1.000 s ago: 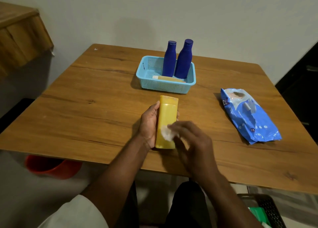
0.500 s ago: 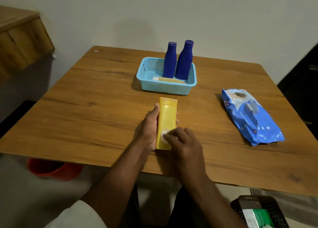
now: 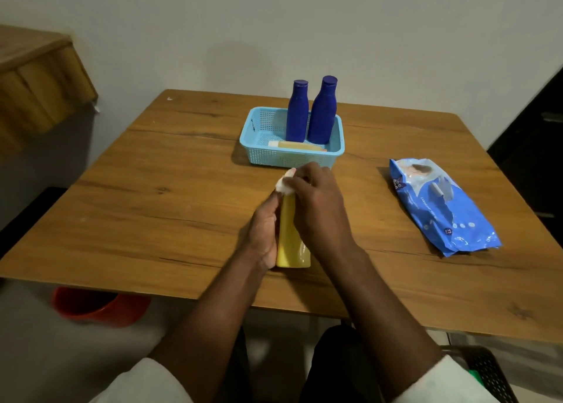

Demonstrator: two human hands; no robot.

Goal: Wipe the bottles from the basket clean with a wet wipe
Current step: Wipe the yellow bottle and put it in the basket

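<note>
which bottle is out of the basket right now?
The yellow plastic bottle, lying on the wooden table between both hands. The two dark blue bottles stand upright inside the light blue mesh basket.

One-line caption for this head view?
Left hand steadies yellow bottle on table; right hand rubs wipe along it.

Far end of the yellow bottle (image 3: 292, 235) hidden under my right hand (image 3: 316, 207), my right fingers buried in the wet wipe (image 3: 285, 186), red bucket (image 3: 97, 308) at 7 o'clock half behind the tabletop (image 3: 152, 204), wipes pack (image 3: 441, 204) print too small to read
</note>
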